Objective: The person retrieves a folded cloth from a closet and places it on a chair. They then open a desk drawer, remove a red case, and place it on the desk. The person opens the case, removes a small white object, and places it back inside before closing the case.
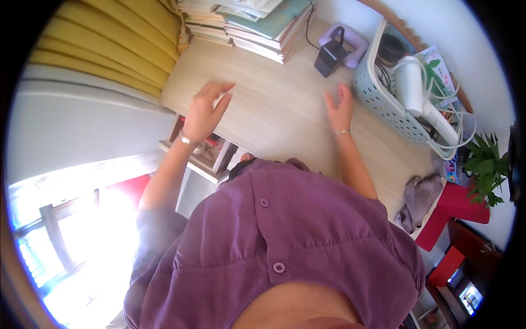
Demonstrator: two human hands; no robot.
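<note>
My left hand [207, 109] hovers at the left side of a light wood-grain desk [275, 98], above its front edge and an open drawer [213, 154] with small items inside. It holds nothing, and its fingers are apart. Over the right half of the desktop is my right hand [340, 107], empty too, with thumb and fingers spread. Just beyond it stand a small black device [330, 55] with a cable and a light purple ring-shaped object [361, 43]. Each wrist wears a bracelet.
Stacked books and papers [263, 31] stand at the back. A perforated plastic basket [390, 111] at the right holds a white hair dryer [409, 86], cords and packets. Yellow curtain [111, 41] hangs at the left. Grey cloth [419, 199] and a green plant [487, 164] are at the far right.
</note>
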